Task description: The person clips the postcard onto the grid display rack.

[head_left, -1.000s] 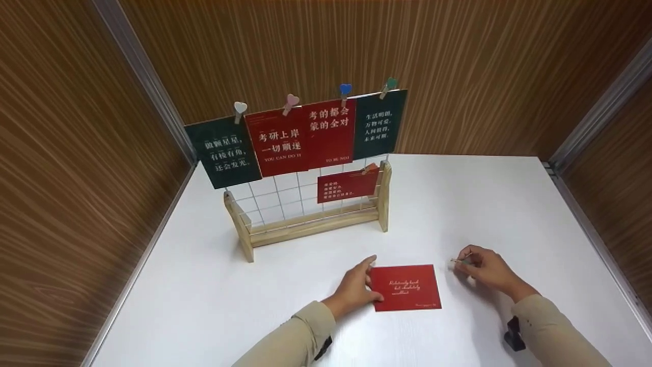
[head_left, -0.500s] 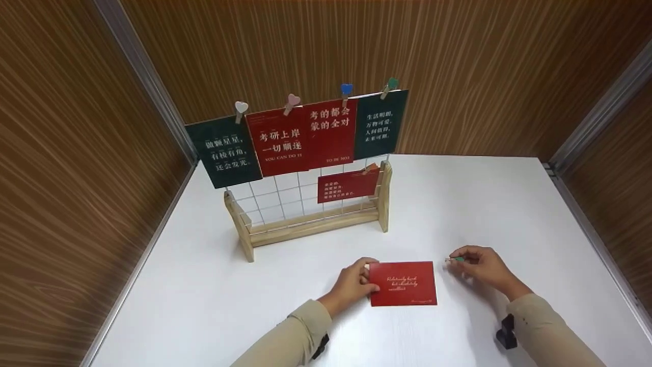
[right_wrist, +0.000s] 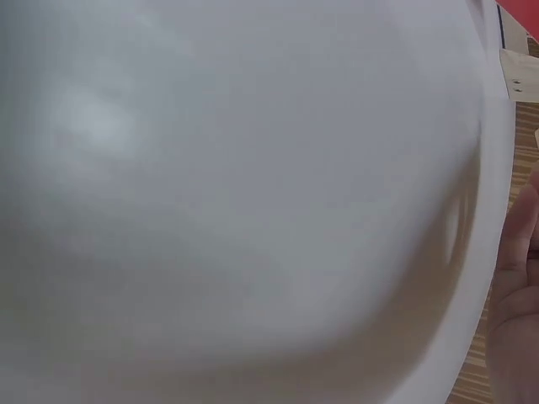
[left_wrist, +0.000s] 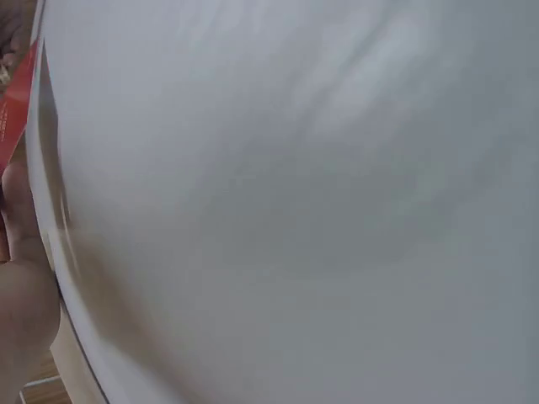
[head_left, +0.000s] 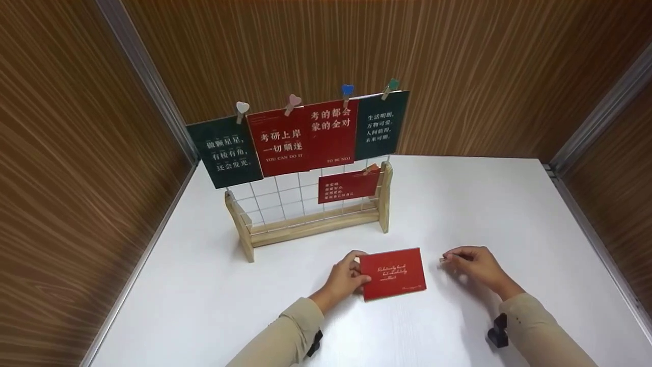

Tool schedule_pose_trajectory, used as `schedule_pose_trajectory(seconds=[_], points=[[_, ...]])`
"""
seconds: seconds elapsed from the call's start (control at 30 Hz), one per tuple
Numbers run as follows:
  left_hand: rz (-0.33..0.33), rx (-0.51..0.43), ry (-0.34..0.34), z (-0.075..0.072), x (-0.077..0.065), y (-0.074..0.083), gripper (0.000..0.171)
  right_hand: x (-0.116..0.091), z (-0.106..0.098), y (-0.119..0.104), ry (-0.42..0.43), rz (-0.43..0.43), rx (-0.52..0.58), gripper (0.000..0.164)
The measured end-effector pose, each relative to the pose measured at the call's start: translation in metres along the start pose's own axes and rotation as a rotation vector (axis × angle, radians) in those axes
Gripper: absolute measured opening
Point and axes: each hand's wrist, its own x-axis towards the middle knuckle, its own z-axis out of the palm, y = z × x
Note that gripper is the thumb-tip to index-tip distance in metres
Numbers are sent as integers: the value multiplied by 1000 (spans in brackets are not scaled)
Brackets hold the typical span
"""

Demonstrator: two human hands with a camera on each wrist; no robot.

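My left hand (head_left: 344, 280) pinches a red card (head_left: 392, 275) with white cursive print by its left edge, thumb on the front. The card tilts slightly, its right side higher in the head view. In the left wrist view, part of the red card (left_wrist: 13, 109) shows beyond my fingers at the left edge. To the right of the card, my right hand (head_left: 479, 265) pinches a small wooden clothespin (head_left: 442, 260) between thumb and fingers. Only its pale tip shows in the head view; the rest is hidden by the fingers.
A wire grid rack with a wooden base (head_left: 316, 228) stands behind the hands on the white table (head_left: 479, 204). Green and red cards hang along its top under heart clothespins (head_left: 294, 100). A smaller red card (head_left: 348, 187) hangs lower right. Wood-grain panels (head_left: 326, 46) surround the table.
My left hand has lifted the red card and moved it left and back, turning it a little. My right hand has shifted left with the clothespin, whose green heart has gone out of sight.
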Motion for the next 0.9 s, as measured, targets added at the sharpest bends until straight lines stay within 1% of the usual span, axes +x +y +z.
schedule_pose_trajectory(seconds=[0.13, 0.27, 0.37, 0.5, 0.63, 0.77, 0.9], points=[[8, -17, 20, -7, 0, -1, 44, 4, 3, -1, -6, 13, 32, 25], [1, -36, 35, -18, -2, -2, 44, 7, 7, -3, -21, -40, 88, 22], [-1, -61, 47, -26, -4, -2, 45, 9, 10, -4, -41, -99, 122, 21], [-14, -83, 68, -36, -6, -2, 47, 13, 15, -7, -53, -141, 132, 19], [-16, -75, 87, -45, -10, -1, 49, 18, 20, -10, -58, -136, 135, 21], [7, -60, 108, -55, -13, 0, 52, 22, 25, -13, -69, -116, 131, 23], [17, -57, 126, -65, -16, 0, 54, 27, 32, -16, -77, -120, 120, 21]])
